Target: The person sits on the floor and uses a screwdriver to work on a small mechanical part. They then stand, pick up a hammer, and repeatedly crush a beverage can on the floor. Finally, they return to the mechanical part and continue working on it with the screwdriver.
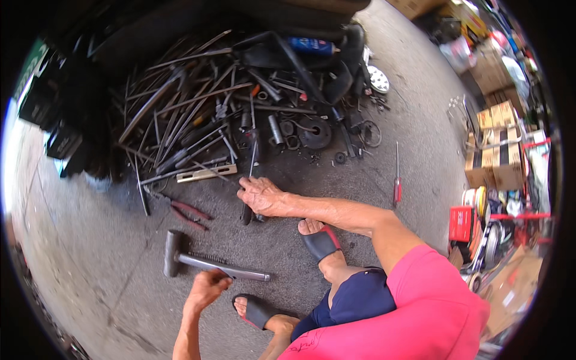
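Observation:
My right hand (264, 195) is closed round a long screwdriver, its thin metal shaft (253, 161) pointing away toward the heap of tools and its dark handle (246, 215) showing below my fingers. A second dark end pokes out beside that handle, too small to make out. On the ground nearer me lies a hammer (222, 267) with a thick grey head and metal handle. My left hand (207, 289) is just on the near side of the hammer's handle, fingers curled together. Whatever they pinch is hidden, and I cannot tell whether they touch the handle.
Beyond my hands spreads a heap of rods, wrenches and metal parts (204, 102), with a blue can (312, 46) on top. Red-handled pliers (189, 215), a yellowish metal bar (207, 173) and a red-handled screwdriver (397, 186) lie on the ground. Cardboard boxes (498, 162) stand at right.

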`<state>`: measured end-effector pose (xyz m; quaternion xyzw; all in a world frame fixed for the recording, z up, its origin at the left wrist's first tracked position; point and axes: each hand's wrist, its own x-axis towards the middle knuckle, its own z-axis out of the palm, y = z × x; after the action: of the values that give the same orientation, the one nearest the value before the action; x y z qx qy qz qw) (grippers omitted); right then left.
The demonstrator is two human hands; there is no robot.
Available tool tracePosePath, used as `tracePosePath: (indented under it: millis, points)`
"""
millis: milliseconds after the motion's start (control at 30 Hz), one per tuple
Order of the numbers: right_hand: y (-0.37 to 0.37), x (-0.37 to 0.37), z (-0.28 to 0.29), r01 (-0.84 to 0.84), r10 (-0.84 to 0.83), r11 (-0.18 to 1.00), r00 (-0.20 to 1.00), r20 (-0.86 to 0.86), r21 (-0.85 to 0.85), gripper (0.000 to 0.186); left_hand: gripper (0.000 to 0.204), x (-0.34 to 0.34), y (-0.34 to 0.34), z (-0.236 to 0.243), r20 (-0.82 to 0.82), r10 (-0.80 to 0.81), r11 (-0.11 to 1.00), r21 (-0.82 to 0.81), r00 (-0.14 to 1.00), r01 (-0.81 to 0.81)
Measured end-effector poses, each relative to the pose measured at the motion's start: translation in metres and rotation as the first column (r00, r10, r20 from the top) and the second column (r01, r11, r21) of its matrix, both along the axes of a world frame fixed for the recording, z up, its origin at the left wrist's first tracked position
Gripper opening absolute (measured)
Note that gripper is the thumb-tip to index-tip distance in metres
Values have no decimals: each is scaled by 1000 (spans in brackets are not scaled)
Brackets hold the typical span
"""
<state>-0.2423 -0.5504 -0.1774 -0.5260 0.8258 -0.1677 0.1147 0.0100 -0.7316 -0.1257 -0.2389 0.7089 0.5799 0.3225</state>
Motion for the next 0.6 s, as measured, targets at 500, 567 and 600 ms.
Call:
tracePosePath:
  millis: [500, 567, 600]
  points:
    - [8, 0, -4, 32, -9, 997, 952, 304, -74, 11, 43, -44, 7, -23, 257, -716, 413, -594, 649, 690]
    - [10, -7, -1, 18, 22, 987, 968, 252, -157, 11, 42, -42, 9, -24, 253, -692, 435, -602, 676, 670]
    - [12, -13, -1, 55, -13, 985, 969, 247, -163, 11, 41, -41, 10, -25, 251, -679, 446, -606, 690, 659]
